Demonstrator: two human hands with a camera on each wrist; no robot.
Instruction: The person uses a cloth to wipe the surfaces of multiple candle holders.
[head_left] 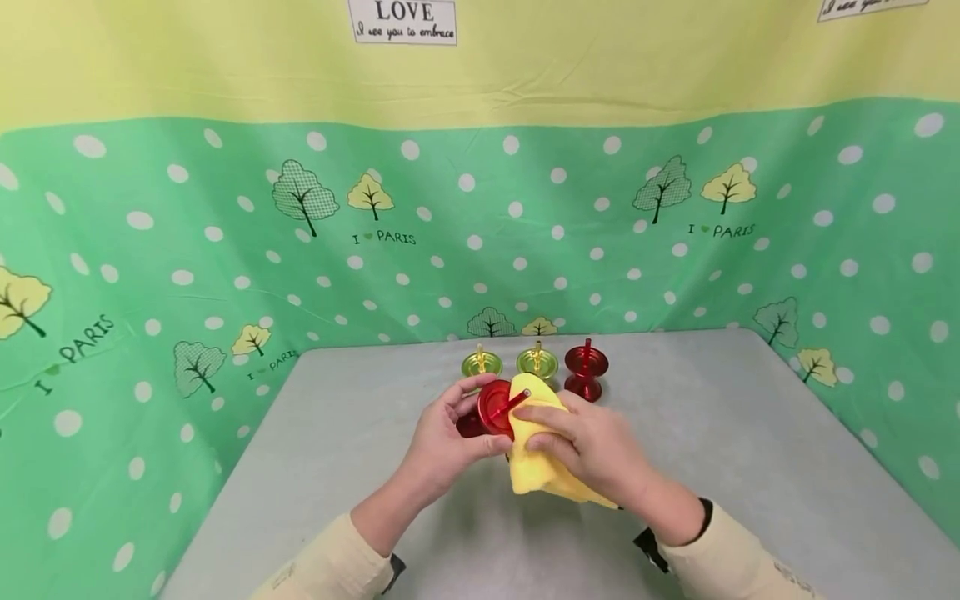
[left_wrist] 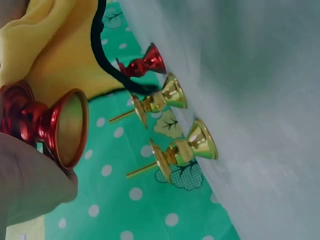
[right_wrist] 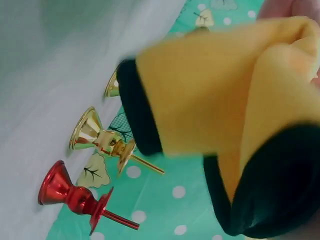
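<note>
A red metal candle holder with a dish and a thin central spike is held tilted above the table in my left hand. In the left wrist view the flared base of this candle holder faces the camera, the fingers wrapped about it. My right hand grips a yellow cloth and presses it against the dish's right side, beside the spike. Dark edging borders the cloth in the right wrist view, where it covers most of the right hand.
Behind the hands stand two gold candle holders and another red candle holder, upright in a row near the back of the grey table. A green dotted curtain hangs behind and along both sides.
</note>
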